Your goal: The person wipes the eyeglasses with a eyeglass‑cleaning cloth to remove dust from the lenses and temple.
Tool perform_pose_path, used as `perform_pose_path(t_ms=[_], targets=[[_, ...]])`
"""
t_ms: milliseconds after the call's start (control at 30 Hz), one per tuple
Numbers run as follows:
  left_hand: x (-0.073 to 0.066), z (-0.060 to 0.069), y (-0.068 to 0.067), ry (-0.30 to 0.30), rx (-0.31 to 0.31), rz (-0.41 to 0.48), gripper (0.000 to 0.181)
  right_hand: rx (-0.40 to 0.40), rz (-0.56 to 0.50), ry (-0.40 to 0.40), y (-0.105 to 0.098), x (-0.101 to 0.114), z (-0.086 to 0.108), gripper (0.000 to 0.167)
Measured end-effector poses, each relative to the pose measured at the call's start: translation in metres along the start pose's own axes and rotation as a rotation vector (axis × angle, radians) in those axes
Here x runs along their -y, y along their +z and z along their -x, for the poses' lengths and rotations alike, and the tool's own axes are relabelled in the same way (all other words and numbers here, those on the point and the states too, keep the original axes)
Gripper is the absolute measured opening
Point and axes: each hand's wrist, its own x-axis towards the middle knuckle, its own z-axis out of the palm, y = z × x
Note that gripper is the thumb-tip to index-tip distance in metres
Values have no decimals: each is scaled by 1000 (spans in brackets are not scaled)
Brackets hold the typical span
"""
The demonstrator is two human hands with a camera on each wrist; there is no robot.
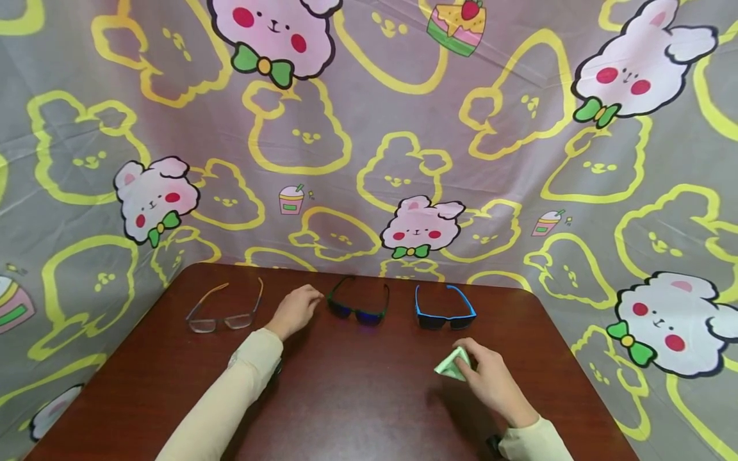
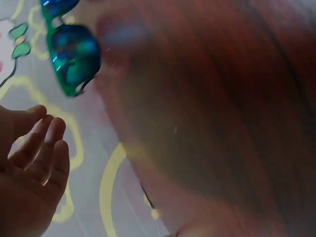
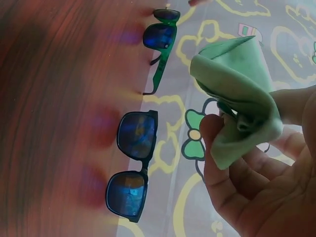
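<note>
My right hand point(image 1: 490, 378) pinches a folded light-green cloth point(image 1: 454, 364) above the right part of the table. The right wrist view shows this cloth point(image 3: 242, 98) bunched between thumb and fingers. My left hand point(image 1: 296, 312) hovers beside the green-framed sunglasses point(image 1: 357, 313), its fingers loosely bent and holding nothing. A small gap parts the left fingertips point(image 2: 60, 126) from the green frame point(image 2: 61, 79) in the left wrist view. Blue-framed sunglasses point(image 1: 445, 319) with dark lenses lie beyond the right hand, arms unfolded.
Clear-lensed eyeglasses point(image 1: 221, 322) with orange-tan arms lie unfolded at the left of the brown table point(image 1: 357, 397). A grey cloth backdrop point(image 1: 357, 211) with rabbit and yellow outline prints rises behind the table and along both sides.
</note>
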Motion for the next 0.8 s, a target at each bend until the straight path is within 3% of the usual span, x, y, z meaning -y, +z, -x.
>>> perform_pose_path(t_ms=[200, 467, 800], targets=[[-5, -9, 16, 65, 35, -68, 26, -33, 8, -56, 3, 0, 0, 26], [-8, -13, 19, 80, 127, -125, 33, -74, 10, -116, 5, 1, 2, 35], [-5, -15, 24, 112, 130, 12, 25, -58, 25, -114, 3, -1, 2, 33]])
